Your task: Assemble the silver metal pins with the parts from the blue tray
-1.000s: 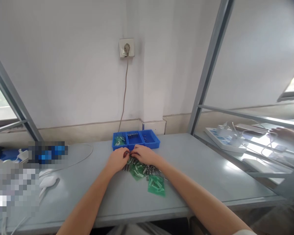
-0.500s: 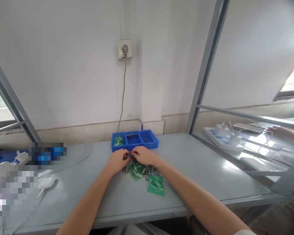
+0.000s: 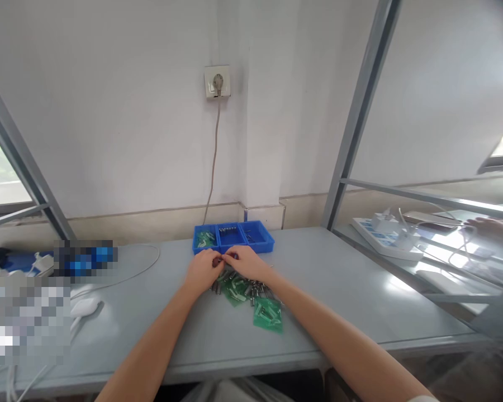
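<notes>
My left hand (image 3: 204, 269) and my right hand (image 3: 247, 262) meet fingertip to fingertip above a pile of small metal parts (image 3: 257, 290). Both have their fingers closed; whatever is pinched between them is too small to make out. Just beyond the hands stands a blue tray (image 3: 272, 244) with three compartments. Its left one holds a green bag of small parts (image 3: 205, 239), the middle one a row of small metal pieces, the right one a few thin pieces. Among the pile lies one green bag (image 3: 235, 290), with another green bag (image 3: 268, 314) nearer the front edge.
A white adapter (image 3: 85, 307) with its cable lies on the grey table (image 3: 218, 340) at the left. Metal frame posts rise at both sides. At the right, a power strip (image 3: 373, 237) and another person's hand (image 3: 492, 228) show behind the frame.
The view has shifted slightly, so the scene sits a little further right. My hands remain together over the pile, with the fingertips a little changed in pose.
</notes>
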### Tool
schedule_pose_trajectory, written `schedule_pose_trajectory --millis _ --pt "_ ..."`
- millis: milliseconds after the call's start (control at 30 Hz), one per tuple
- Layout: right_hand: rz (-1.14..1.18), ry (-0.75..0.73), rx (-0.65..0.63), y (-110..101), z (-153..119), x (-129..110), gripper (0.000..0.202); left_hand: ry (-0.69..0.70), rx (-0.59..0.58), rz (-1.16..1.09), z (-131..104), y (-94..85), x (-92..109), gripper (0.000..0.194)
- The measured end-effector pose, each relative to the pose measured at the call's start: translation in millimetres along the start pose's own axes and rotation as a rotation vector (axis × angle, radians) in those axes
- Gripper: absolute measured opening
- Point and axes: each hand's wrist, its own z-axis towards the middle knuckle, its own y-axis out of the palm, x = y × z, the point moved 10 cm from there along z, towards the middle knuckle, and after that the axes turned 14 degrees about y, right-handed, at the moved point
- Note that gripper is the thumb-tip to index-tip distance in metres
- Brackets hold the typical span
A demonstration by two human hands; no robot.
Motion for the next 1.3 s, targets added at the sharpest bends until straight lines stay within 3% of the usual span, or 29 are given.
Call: schedule_pose_trajectory --millis 167,333,667,1133,1300 --pt "0.197 -0.028 0.036 -12.9 -1.2 -9.6 0.022 -0.055 0.112 -0.043 -0.5 -14.8 -3.0 0.015" --pt "0.214 -0.151 0.116 -22.6 -5.6 -19.7 0.024 -0.026 0.132 -0.086 0.0 -17.1 -0.4 0.022" --pt "0.431 -0.104 0.155 -32.7 -13.9 -18.4 0.039 -0.009 0.25 -0.135 -2.4 -26.1 -4.4 0.016" --pt "0.293 -0.158 0.182 -28.9 -19.8 -28.9 0.024 0.0 0.275 -0.141 -6.3 -29.0 -6.4 0.006" --pt "0.26 -0.143 0.221 -32.9 -17.6 -26.8 0.021 -0.02 0.257 -0.135 -4.8 -27.0 -6.6 0.013"
